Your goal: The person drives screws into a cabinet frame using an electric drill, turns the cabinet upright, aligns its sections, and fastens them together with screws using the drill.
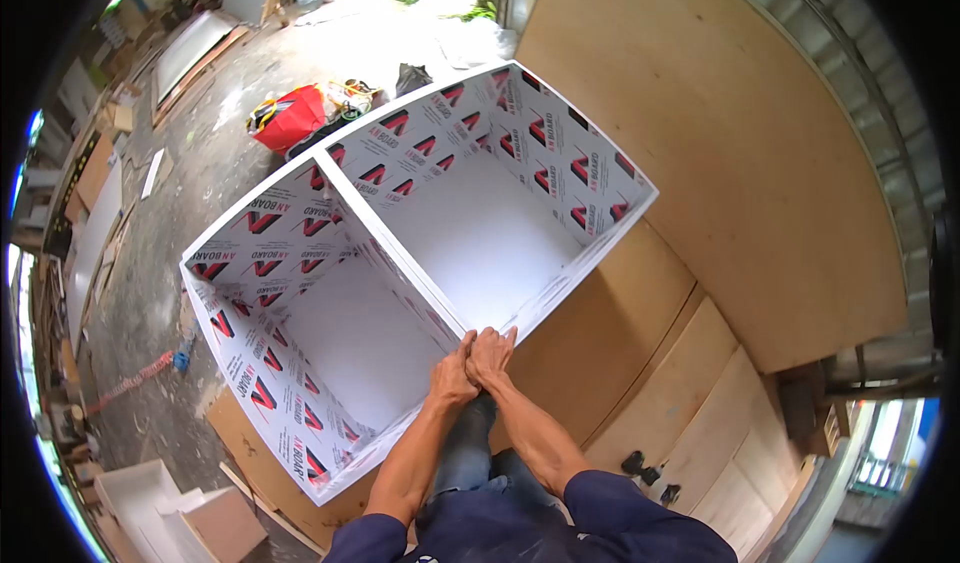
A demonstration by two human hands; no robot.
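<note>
A two-compartment cabinet box (438, 308) of white board lies with its open side up, its inner walls covered in red and black "AN BOARD" print. A white divider (385, 238) splits it in two. At the near rim, where the divider meets it, my left hand (453, 379) is closed with bent fingers. Pressed against it on the right, my right hand (489, 356) curls over the same rim. The hands touch each other, and their undersides are hidden. Whether a small part is between the fingers cannot be made out.
Brown wooden panels (560, 363) lie under and beside the box. A large plywood sheet (720, 143) stands on the right. Behind the box sits a red bag (292, 120). Small black items (641, 466) rest on the boards, and white board pieces (150, 503) are at lower left.
</note>
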